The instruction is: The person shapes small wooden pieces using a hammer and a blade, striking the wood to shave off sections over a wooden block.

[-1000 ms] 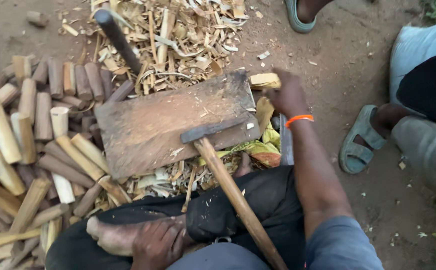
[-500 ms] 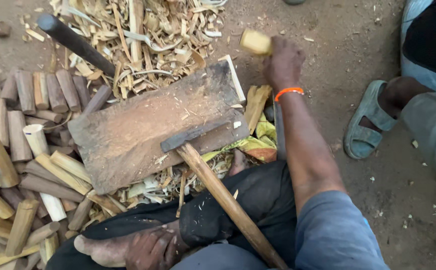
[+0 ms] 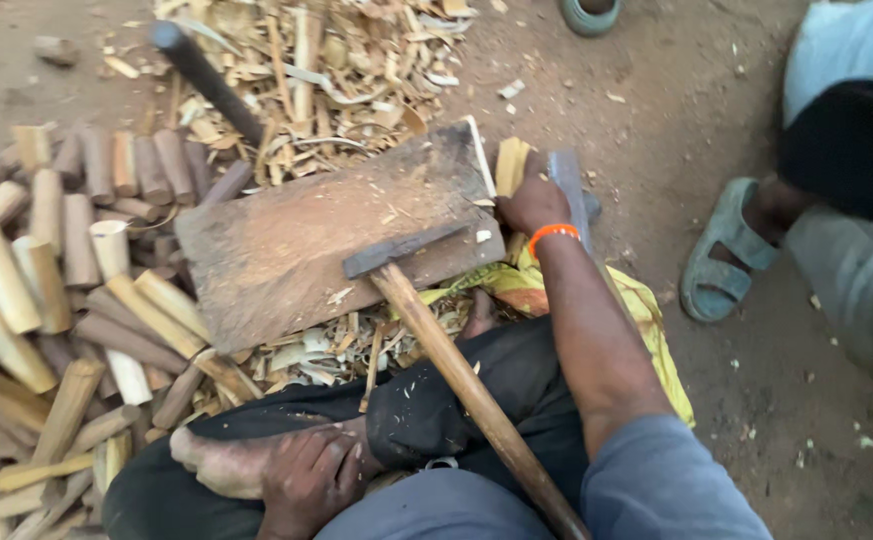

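Note:
My right hand [image 3: 534, 203], with an orange band on the wrist, grips a short pale wood piece [image 3: 511, 163] at the right edge of a worn wooden chopping block [image 3: 286, 245]. A grey metal blade [image 3: 568, 190] lies just right of that hand. An adze with a dark iron head [image 3: 401, 248] and a long wooden handle [image 3: 466, 385] rests on the block, its handle running down over my lap. My left hand [image 3: 306, 478] lies loosely on my bare foot [image 3: 211, 462] at the bottom and holds nothing.
Several cut wooden billets [image 3: 66, 270] are stacked to the left. Shavings and splinters [image 3: 326, 60] lie behind the block, along with a dark rod [image 3: 206, 82]. A yellow cloth [image 3: 646, 320] sits under my arm. Another person's sandalled foot [image 3: 721, 255] and leg are at the right.
My right hand has come back from beyond the block, bringing the wood piece down beside the block's right edge. The adze and my left hand stayed in place.

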